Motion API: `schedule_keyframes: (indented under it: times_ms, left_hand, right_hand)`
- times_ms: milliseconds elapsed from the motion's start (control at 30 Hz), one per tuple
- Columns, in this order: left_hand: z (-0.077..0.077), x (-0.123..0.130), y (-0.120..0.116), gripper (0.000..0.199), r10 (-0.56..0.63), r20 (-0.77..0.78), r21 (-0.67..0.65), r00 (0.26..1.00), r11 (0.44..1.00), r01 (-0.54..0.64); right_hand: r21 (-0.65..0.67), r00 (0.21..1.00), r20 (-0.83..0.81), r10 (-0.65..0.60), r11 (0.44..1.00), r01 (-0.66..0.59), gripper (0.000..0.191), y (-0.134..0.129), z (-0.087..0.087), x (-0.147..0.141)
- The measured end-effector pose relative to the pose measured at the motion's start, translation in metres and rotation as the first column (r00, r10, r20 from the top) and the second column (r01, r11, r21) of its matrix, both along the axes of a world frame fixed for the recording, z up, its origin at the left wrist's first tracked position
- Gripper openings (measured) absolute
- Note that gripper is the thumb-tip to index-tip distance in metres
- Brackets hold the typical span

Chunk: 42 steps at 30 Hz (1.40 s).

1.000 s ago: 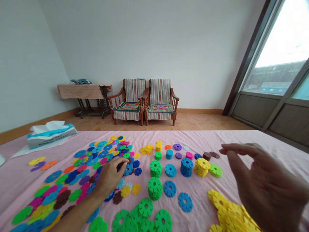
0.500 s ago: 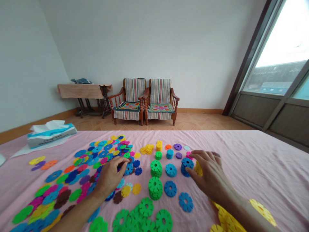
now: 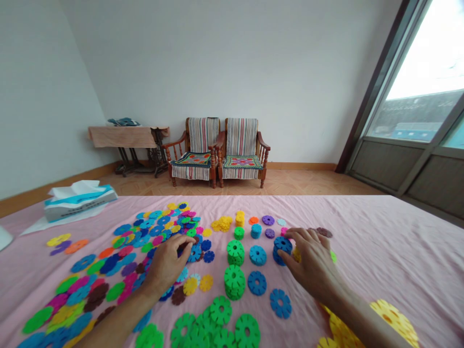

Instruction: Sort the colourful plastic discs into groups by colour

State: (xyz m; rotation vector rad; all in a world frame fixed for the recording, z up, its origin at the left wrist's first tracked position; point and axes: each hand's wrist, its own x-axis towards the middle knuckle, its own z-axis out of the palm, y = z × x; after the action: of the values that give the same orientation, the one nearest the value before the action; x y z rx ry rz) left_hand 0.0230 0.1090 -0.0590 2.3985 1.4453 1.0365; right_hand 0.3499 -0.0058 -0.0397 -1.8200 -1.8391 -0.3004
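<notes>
Over the right edge of a spread of mixed coloured discs, my left hand has thumb and forefinger nearly pinched; whatever lies between the fingertips is too small to name. My right hand is beside the dark blue disc stack, its fingers parted and its thumb near the stack's side. Left of that stack are a light blue stack and two tall green stacks. Single blue discs lie nearer the front.
Loose green discs lie at the front middle, yellow discs at the front right under my right forearm. A tissue box is at the back left of the pink cloth. Two chairs stand beyond the table.
My right hand has shifted slightly, uncovering more of the brown discs and a bit of green behind it. My left hand keeps its pinched pose. The view has moved slightly.
</notes>
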Motion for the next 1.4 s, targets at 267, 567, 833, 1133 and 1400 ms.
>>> schedule_keyframes:
  times_ms: [267, 567, 833, 1133, 1400]
  left_hand:
    - [-0.001, 0.001, 0.000, 0.021, 0.005, 0.007, -0.023, 1.000, 1.000, -0.005]
    - [-0.001, 0.000, 0.000, 0.021, 0.006, -0.006, -0.013, 1.000, 1.000, -0.006]
    - [-0.001, -0.001, 0.000, 0.022, -0.002, -0.022, -0.007, 1.000, 1.000, 0.002]
    - [-0.003, -0.001, 0.002, 0.024, -0.006, -0.035, -0.026, 0.999, 1.000, 0.006]
    - [-0.003, -0.001, 0.001, 0.023, -0.011, -0.020, -0.006, 1.000, 1.000, 0.011]
  right_hand:
    - [-0.017, 1.000, -0.020, -0.005, 1.000, 0.005, 0.024, 0.000, -0.001, 0.001]
    - [0.000, 1.000, -0.025, -0.001, 1.000, 0.001, 0.025, 0.000, 0.000, -0.001]
    - [0.031, 1.000, -0.015, 0.011, 0.999, -0.011, 0.021, 0.000, 0.002, 0.000]
    - [0.158, 0.995, 0.051, 0.086, 0.983, -0.094, 0.013, -0.005, 0.006, -0.003]
    - [0.466, 0.989, -0.032, 0.141, 0.878, -0.110, 0.015, -0.016, 0.031, 0.000]
